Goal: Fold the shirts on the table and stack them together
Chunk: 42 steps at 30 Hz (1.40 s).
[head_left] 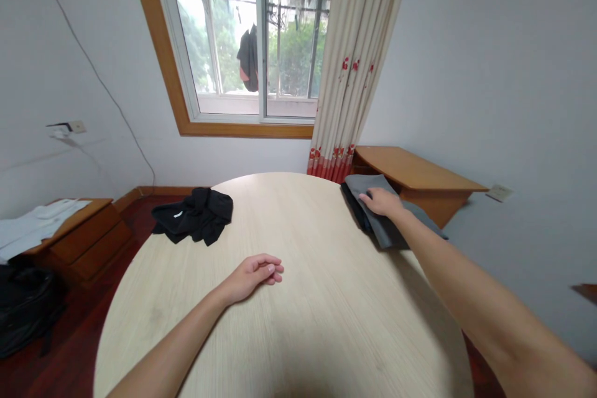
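My left hand [254,276] rests on the pale round wooden table [298,336], near its middle. Its fingers are loosely curled and slightly apart, with nothing in them. On the table's far right, my right hand [383,201] reaches onto a folded grey garment [380,233], thumb and fingers closing on its upper layer. Black cloth [357,208] shows beneath and along the left side of the grey one. A crumpled black garment [198,214] with a small white tag lies at the table's far left, partly over the edge, apart from both hands.
A brown wooden desk [420,168] stands behind the table on the right, below a curtain [357,62] and window. At left, a low drawer cabinet [88,242] carries white cloth [40,224]; a black bag [28,308] sits on the floor before it.
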{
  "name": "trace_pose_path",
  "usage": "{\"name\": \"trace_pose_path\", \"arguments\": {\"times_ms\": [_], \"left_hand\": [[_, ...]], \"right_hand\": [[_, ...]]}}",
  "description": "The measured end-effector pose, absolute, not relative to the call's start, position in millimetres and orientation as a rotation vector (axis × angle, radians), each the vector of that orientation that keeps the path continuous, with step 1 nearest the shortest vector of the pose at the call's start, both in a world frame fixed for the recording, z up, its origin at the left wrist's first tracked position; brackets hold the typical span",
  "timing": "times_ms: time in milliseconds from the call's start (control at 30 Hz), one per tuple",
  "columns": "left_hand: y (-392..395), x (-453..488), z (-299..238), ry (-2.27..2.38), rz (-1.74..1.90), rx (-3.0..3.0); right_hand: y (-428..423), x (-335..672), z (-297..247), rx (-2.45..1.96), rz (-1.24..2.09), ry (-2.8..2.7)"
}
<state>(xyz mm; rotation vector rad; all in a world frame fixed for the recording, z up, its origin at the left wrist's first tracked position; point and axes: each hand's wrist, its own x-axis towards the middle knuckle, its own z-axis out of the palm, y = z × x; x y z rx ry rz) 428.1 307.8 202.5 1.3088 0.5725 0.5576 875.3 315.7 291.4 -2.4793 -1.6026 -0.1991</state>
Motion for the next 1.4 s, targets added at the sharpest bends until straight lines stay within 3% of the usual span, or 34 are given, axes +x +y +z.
{"name": "trace_pose_path", "arguments": {"times_ms": [200, 333, 500, 700, 1000, 1167, 1400], "left_hand": [[304, 430, 201, 0.592, 0.570, 1.348], [305, 422, 201, 0.680, 0.630, 1.498], [343, 408, 220, 1.027, 0.845, 2.041], [388, 392, 228, 1.565, 0.842, 2.603], [397, 356, 210, 2.199, 0.733, 2.362], [405, 341, 218, 2.255, 0.623, 2.139], [409, 334, 223, 2.149, 0.420, 2.267]], "right_hand": [[287, 733, 254, -1.954, -0.071, -2.084], [274, 684, 214, -1.972, 0.039, -2.025], [272, 695, 196, -1.894, 0.116, -1.997], [274, 707, 192, -1.815, 0.142, -2.003], [275, 710, 190, -1.798, 0.119, -2.057], [275, 710, 188, -1.798, 0.106, -2.065], [273, 709, 188, -1.790, 0.120, -2.058]]}}
